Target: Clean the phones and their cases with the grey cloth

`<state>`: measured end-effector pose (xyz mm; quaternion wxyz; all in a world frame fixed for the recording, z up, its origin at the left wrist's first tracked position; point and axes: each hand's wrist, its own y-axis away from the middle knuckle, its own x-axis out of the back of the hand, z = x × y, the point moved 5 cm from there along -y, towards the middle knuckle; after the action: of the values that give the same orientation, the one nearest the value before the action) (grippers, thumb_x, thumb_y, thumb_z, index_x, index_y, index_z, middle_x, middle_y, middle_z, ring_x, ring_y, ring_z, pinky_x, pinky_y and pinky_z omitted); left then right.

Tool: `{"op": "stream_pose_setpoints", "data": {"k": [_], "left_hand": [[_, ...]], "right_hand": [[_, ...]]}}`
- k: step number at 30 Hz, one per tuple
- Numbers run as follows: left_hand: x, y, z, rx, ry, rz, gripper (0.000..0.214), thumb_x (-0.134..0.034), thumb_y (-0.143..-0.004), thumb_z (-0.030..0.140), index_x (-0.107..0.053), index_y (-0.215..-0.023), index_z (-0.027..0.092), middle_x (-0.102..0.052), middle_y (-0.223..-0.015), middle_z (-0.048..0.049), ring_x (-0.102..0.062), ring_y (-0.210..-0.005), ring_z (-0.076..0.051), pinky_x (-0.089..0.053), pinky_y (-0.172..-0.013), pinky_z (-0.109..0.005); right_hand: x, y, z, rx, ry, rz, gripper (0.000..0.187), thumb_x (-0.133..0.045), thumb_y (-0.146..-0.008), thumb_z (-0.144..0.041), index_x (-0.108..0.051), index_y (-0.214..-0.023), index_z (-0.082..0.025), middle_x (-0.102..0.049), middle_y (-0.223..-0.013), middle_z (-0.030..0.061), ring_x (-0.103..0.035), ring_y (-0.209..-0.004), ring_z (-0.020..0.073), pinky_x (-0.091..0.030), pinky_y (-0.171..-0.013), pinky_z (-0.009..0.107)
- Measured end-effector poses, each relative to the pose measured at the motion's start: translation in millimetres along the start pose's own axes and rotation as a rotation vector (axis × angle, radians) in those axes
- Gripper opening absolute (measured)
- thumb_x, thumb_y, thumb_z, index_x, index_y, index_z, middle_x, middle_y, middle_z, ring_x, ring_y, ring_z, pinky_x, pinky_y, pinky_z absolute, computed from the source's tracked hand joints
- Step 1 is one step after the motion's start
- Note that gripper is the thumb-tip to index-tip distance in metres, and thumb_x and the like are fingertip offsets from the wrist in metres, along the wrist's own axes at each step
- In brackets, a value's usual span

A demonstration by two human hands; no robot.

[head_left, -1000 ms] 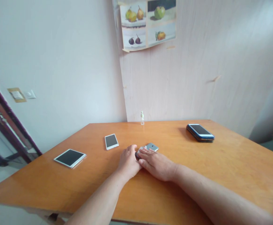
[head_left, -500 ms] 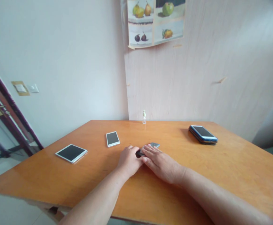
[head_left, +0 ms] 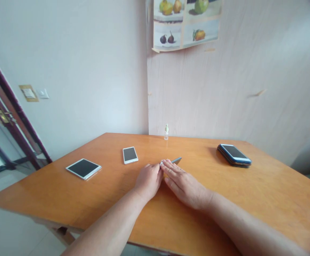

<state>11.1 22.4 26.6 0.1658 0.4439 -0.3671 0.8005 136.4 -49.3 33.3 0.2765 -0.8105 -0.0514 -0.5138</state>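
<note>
A grey phone [head_left: 176, 160] is tipped up on its long edge at the middle of the orange table [head_left: 264, 192]. My left hand [head_left: 148, 179] is curled and grips the phone's near end, where a small white bit shows at the fingertips. My right hand [head_left: 183, 183] lies beside it, fingers held together and pressed against the phone's side. The two hands touch each other.
A white phone [head_left: 130, 155] and a white tablet [head_left: 83, 168] lie face up to the left. Two stacked phones [head_left: 234, 154], the top one blue-edged, sit at the right. A small clear bottle [head_left: 166, 132] stands by the back wall. A door frame is at far left.
The grey phone, flat under my right hand before, now stands tilted on its edge between both hands. The view has shifted a little downward and left.
</note>
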Motion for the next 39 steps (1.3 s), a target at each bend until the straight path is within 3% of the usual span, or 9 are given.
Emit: {"op": "stream_pose_setpoints", "data": {"k": [2,8,10,14,18,23,30,34,39], "left_hand": [[-0.2,0,0,-0.013,-0.011,-0.003,0.034,-0.034,-0.100,0.035,-0.065,-0.097,0.021,-0.071,-0.093,-0.0083,-0.063,-0.083,-0.022,-0.041,-0.073,-0.032],[0.1,1,4,-0.047,-0.045,0.003,0.034,-0.035,-0.100,0.039,-0.065,-0.110,0.025,-0.072,-0.096,-0.0068,-0.063,-0.091,-0.023,-0.041,-0.080,-0.032],[0.7,2,6,-0.051,-0.056,0.003,0.033,-0.037,-0.099,0.040,-0.066,-0.110,0.026,-0.071,-0.093,-0.0064,-0.063,-0.090,-0.023,-0.041,-0.080,-0.033],[-1.6,5,7,-0.038,-0.043,-0.030,0.023,-0.056,-0.088,0.040,-0.067,-0.103,0.027,-0.069,-0.092,-0.0062,-0.061,-0.092,-0.025,-0.043,-0.081,-0.034],[-5.2,4,0,0.068,0.002,-0.015,0.050,-0.072,-0.072,0.036,-0.058,-0.117,0.022,-0.067,-0.108,-0.0086,-0.059,-0.105,-0.028,-0.042,-0.091,-0.037],[-8.1,4,-11,0.193,-0.093,-0.009,0.050,-0.069,-0.071,0.054,-0.060,-0.110,0.022,-0.064,-0.112,-0.0084,-0.054,-0.112,-0.029,-0.041,-0.094,-0.038],[-7.3,3,-12,0.168,-0.120,-0.061,0.032,-0.062,-0.077,0.053,-0.065,-0.090,0.025,-0.062,-0.101,-0.0060,-0.056,-0.103,-0.027,-0.042,-0.088,-0.037],[-9.0,3,-13,0.174,-0.101,-0.086,0.037,-0.065,-0.074,0.056,-0.064,-0.092,0.024,-0.062,-0.103,-0.0059,-0.055,-0.106,-0.028,-0.042,-0.087,-0.037],[-9.3,2,-15,0.177,-0.112,-0.081,0.041,-0.066,-0.073,0.058,-0.064,-0.095,0.023,-0.063,-0.105,-0.0056,-0.055,-0.107,-0.028,-0.041,-0.089,-0.038]], "right_hand": [[1,-2,6,-0.027,0.025,0.018,0.053,-0.029,-0.102,-0.037,-0.035,-0.151,-0.017,-0.031,-0.157,0.0103,-0.022,-0.146,0.0233,-0.022,-0.121,0.046],[13,0,65,-0.287,0.082,0.137,0.050,-0.030,-0.101,-0.033,-0.043,-0.145,-0.013,-0.039,-0.152,0.0155,-0.028,-0.144,0.0271,-0.028,-0.117,0.049],[16,1,62,-0.277,0.125,0.128,0.047,-0.031,-0.100,-0.031,-0.047,-0.141,-0.013,-0.044,-0.149,0.0154,-0.033,-0.142,0.0273,-0.028,-0.117,0.049],[9,-1,25,-0.105,0.161,0.005,0.039,-0.033,-0.100,-0.024,-0.059,-0.128,-0.018,-0.060,-0.134,0.0114,-0.050,-0.130,0.0233,-0.030,-0.116,0.044],[-1,-2,26,-0.085,0.173,-0.112,0.040,-0.033,-0.100,-0.026,-0.059,-0.129,-0.017,-0.059,-0.135,0.0122,-0.050,-0.129,0.0239,-0.032,-0.114,0.043],[-1,3,57,-0.264,0.269,-0.122,0.047,-0.031,-0.100,-0.029,-0.052,-0.137,-0.010,-0.049,-0.144,0.0182,-0.042,-0.136,0.0304,-0.030,-0.113,0.052],[-11,0,17,0.011,0.029,-0.104,0.044,-0.032,-0.101,-0.033,-0.052,-0.138,-0.018,-0.051,-0.144,0.0104,-0.044,-0.135,0.0238,-0.028,-0.117,0.043],[-6,-3,56,-0.186,0.041,-0.044,0.044,-0.032,-0.100,-0.033,-0.057,-0.132,-0.017,-0.053,-0.141,0.0124,-0.045,-0.134,0.0265,-0.031,-0.114,0.047],[3,-4,79,-0.340,0.009,-0.031,0.037,-0.034,-0.098,-0.031,-0.065,-0.116,-0.021,-0.068,-0.118,0.0087,-0.060,-0.113,0.0216,-0.043,-0.098,0.033]]}}
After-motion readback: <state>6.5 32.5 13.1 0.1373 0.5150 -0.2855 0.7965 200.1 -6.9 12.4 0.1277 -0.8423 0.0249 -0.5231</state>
